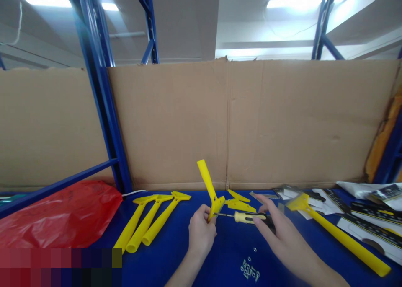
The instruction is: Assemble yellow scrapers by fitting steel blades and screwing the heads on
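My left hand (202,228) is closed around the head end of a yellow plastic scraper handle (205,178), whose hollow-looking shaft points up and slightly left. In my right hand (281,232) is a screwdriver (246,217) with a pale yellow and black grip, held between thumb and fingers. Its thin shaft points left and its tip meets the head of the handle; the exact contact spot is hidden by my left fingers. Just behind lie flat yellow plastic pieces (241,205). Small metal screws and nuts (249,270) are scattered on the blue table (176,262) between my forearms.
Three yellow handles (163,220) lie side by side at left, near a red plastic bag (72,215). A long-handled yellow scraper (348,239) lies at right, beside black-and-white packages (373,228). Cardboard (176,123) walls off the back, and blue rack posts (109,123) stand at the sides.
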{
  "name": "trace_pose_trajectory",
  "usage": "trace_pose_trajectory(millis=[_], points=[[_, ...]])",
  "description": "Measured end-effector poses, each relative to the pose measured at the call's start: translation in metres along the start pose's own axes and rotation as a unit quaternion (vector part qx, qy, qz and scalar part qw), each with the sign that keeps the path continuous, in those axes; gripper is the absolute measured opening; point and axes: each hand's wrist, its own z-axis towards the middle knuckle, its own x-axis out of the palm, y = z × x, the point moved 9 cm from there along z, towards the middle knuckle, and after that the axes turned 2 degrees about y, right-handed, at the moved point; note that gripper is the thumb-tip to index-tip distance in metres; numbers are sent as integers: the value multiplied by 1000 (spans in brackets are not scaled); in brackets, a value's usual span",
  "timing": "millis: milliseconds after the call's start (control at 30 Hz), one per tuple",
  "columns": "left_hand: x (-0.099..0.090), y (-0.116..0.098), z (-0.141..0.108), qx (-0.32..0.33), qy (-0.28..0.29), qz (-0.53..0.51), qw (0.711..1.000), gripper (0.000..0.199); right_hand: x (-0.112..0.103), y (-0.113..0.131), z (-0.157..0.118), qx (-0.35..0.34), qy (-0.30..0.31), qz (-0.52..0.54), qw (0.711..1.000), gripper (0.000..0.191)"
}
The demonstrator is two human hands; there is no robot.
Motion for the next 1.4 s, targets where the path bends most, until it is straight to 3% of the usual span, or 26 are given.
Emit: trace_pose_trajectory(millis=[167, 400, 533, 733, 933, 1067, 1167, 1400], points=[[2, 0, 0, 7, 8, 4, 1000, 13, 2, 2, -1, -26, 8, 36, 999, 46], [3, 1, 3, 22, 17, 36, 999, 16, -3, -2, 2, 24, -7, 8, 1000, 43], [3, 2, 4, 24, 19, 42, 999, 16, -5, 4, -1, -12, -20, 30, 999, 49], [0, 1, 3, 22, 11, 40, 999, 15, -2, 3, 2, -11, 4, -17, 1000, 35], [-7, -1, 4, 36, -17, 78, 996, 13, 8, 16, -2, -59, 50, -40, 996, 28], [-10, -4, 4, 49, -28, 93, 994, 13, 5, 18, -4, -56, 20, -36, 998, 24], [-9, -5, 3, 51, -30, 109, 992, 13, 2, 20, -4, -81, 3, -37, 996, 33], [-6, -8, 1, 66, -17, 170, 983, 14, 4, 24, -2, -81, 42, -29, 995, 14]])
